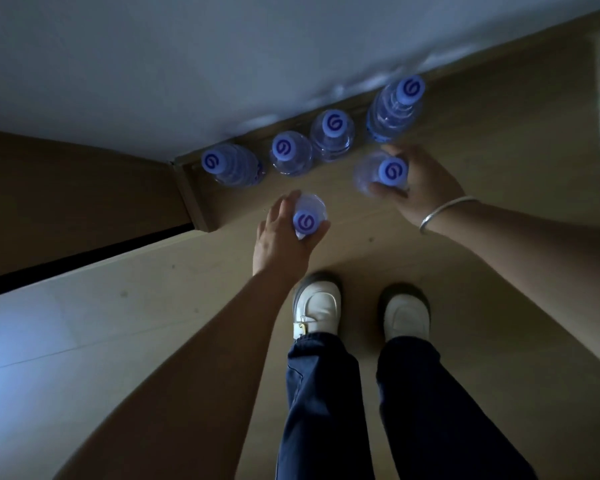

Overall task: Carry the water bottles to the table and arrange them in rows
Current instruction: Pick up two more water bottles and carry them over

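The person stands over the floor (pixel 465 237) and looks straight down; this reads as the pick-up step, with no table anywhere in view. The left hand (pixel 284 237) has its fingers and thumb curled round the neck of a water bottle (pixel 307 218), just under its blue cap; whether that bottle is already off the floor or only gripped cannot be told from above. The right hand (pixel 420 188), a bracelet (pixel 444 211) on its wrist, grips a second bottle (pixel 385 173) the same way, thumb on the near side and fingers round the far side.

Beyond both hands, four more bottles stand upright along the foot of the wall (pixel 187 64): one (pixel 229 166) beyond and to the left of the left hand, near a corner; two (pixel 290 152) (pixel 333 133) between the hands and further away; one (pixel 395 105) just beyond the right hand's fingertips, very near them.

Both hands being full, the next move probably calls for lifting straight up, so the right-hand bottle does not knock its close neighbour; then turning away to find the table. The grips sit high on the necks, so the bottles will likely swing a little when carried; a steady walk suits. Four bottles remain, so more trips seem needed.
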Demonstrator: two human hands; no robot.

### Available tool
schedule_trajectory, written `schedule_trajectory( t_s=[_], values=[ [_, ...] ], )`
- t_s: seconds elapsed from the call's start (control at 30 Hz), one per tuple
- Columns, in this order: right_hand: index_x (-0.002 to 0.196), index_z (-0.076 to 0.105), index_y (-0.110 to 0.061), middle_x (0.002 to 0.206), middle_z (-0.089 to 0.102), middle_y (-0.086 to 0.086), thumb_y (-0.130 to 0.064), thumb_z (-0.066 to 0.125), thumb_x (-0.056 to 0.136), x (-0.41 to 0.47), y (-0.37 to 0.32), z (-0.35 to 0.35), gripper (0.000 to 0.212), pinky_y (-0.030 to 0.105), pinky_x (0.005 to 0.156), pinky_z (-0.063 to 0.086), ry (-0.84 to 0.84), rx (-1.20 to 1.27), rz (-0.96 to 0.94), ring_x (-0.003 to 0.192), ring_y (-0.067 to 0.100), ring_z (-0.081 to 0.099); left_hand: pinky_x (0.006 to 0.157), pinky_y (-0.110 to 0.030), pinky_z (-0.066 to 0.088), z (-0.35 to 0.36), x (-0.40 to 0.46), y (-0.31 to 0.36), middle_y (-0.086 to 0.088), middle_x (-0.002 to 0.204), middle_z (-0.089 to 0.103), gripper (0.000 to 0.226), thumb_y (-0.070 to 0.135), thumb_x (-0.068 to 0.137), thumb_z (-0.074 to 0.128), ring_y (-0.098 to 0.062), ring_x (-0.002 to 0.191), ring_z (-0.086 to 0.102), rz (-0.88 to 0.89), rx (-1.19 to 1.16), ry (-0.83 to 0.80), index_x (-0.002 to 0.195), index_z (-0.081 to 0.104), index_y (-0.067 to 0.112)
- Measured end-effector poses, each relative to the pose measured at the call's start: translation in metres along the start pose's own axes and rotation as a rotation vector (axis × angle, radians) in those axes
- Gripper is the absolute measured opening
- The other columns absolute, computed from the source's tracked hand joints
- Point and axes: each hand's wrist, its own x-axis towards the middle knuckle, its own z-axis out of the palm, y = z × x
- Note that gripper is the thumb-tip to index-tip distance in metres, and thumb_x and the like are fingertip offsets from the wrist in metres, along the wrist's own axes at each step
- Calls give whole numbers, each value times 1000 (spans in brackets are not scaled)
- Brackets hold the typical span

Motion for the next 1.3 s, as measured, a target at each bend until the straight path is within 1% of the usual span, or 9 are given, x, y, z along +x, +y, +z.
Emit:
schedule_trajectory(
  t_s=[0.23,0.4,0.57,0.7,0.87,0.93,1.0,1.07,1.3],
  values=[
    [123,56,-3,134,52,15,-23,76,75,-99,-97,-61,55,33,104,36,-169,-41,-175,122,30,51,99,-34,38,-56,-95,64,1,138,49,64,43,79,69,-26,123,44,-10,-70,49,134,45,21],
    [120,58,2,123,60,16,-24,76,76,-180,-188,-128,54,27,96,38,-192,-121,-374,113,33,56,97,-28,33,-129,-194,104,2,137,51,63,43,78,70,-26,121,44,-28,-91,127,133,47,21],
    [119,58,3,122,61,17,-21,75,76,-256,-283,-174,52,31,97,38,-178,-128,-559,110,35,57,93,-28,34,-211,-307,140,-8,119,60,48,35,80,70,-30,112,51,-81,-224,297,120,56,13],
    [110,63,5,106,65,21,-18,78,73,-305,-365,-186,46,38,90,45,-195,-120,-714,98,38,62,91,-37,42,-266,-391,151,-7,113,60,39,33,82,68,-30,107,53,-104,-284,477,113,58,12],
    [88,68,2,84,65,18,-20,79,70,-353,-467,-175,32,18,73,37,-302,-61,-881,79,35,63,79,-22,36,-329,-480,126,3,107,60,38,32,83,67,-21,102,56,-138,-437,730,116,57,20],
    [84,68,-2,82,65,14,-23,80,70,-377,-506,-158,28,21,72,40,-336,-54,-936,77,32,62,86,-23,37,-354,-514,106,-1,113,58,48,36,82,67,-18,107,53,-165,-461,794,127,53,23],
    [85,69,-4,83,65,13,-24,81,69,-400,-539,-140,28,33,75,47,-351,-40,-968,79,30,63,86,-24,36,-377,-544,87,-2,109,56,51,36,81,68,-18,105,52,-174,-474,865,129,53,25],
    [85,70,-6,82,65,11,-25,81,69,-427,-571,-115,27,39,74,49,-369,-35,-1027,79,30,63,80,-23,36,-397,-578,64,-2,102,55,39,35,80,70,-19,98,54,-184,-495,954,116,61,23],
    [82,70,-12,81,64,7,-31,79,71,-513,-654,-17,23,33,72,48,-505,-56,-1129,77,23,63,70,-24,40,-446,-680,-31,2,82,63,20,34,76,73,-18,77,58,-310,-544,1221,80,64,16]
  ],
)
